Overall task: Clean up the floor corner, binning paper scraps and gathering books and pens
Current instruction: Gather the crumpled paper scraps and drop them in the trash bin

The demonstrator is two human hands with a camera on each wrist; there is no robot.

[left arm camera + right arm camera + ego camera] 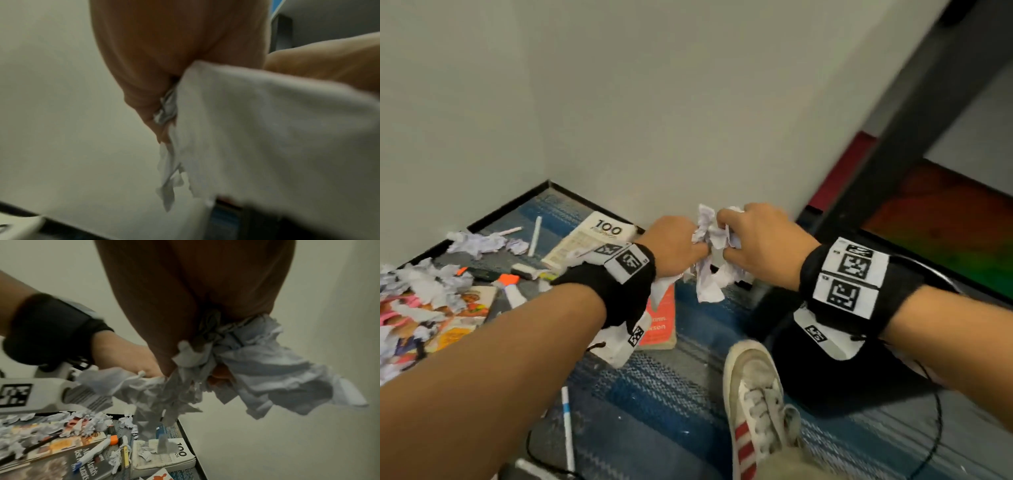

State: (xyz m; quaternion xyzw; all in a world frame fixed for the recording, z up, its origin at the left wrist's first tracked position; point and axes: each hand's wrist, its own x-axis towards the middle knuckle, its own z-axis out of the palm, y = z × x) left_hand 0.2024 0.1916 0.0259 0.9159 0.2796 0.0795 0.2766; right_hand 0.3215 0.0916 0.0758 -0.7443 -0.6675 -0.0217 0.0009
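Observation:
Both hands are raised side by side over the floor, and together they grip one bunch of crumpled white paper scraps (710,260). My left hand (685,246) clutches its left side and my right hand (736,240) its right side. In the right wrist view the scraps (257,369) spill out below the curled fingers (222,371). In the left wrist view a blurred sheet of paper (267,129) covers the palm. More scraps (479,243) lie at the left on the carpet with a "100" book (592,240), an orange book (659,318), a magazine (455,318) and a white pen (536,236).
A black bin (808,370) stands on the carpet under my right wrist, beside my white shoe (753,404). A blue-banded pen (567,431) and an orange-capped marker (508,284) lie on the floor. White walls meet in the corner behind. A dark table leg (893,144) rises at the right.

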